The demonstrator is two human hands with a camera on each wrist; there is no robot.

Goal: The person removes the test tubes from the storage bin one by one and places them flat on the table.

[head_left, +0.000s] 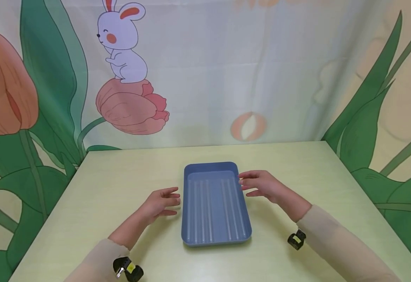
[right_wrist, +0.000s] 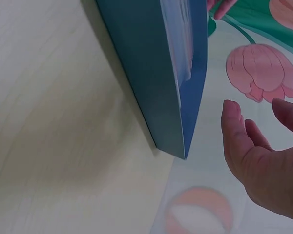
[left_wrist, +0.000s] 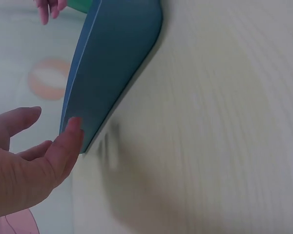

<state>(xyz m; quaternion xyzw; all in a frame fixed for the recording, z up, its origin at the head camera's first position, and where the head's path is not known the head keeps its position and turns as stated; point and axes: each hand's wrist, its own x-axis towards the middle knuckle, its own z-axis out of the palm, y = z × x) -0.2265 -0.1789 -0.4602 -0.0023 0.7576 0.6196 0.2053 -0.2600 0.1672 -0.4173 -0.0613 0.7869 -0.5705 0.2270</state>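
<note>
Blue tray (head_left: 214,203) mid worktop (head_left: 297,176), ribbed floor bare. Your left hand (head_left: 161,203) and right hand (head_left: 260,184) flank its long sides, fingers (head_left: 172,192) loosely spread, gripping nothing.

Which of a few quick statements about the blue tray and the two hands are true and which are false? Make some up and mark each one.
1. The blue tray lies flat on the table. True.
2. The tray holds several pieces of fruit. False: nothing lies in it; only its ridged floor shows.
3. The left hand is to the left of the tray with its fingers straight and relaxed. True.
4. The right hand is clenched in a fist on the table's far right corner. False: it is beside the tray's right rim, fingers extended.
5. A rabbit is drawn on the backdrop. True.
</note>
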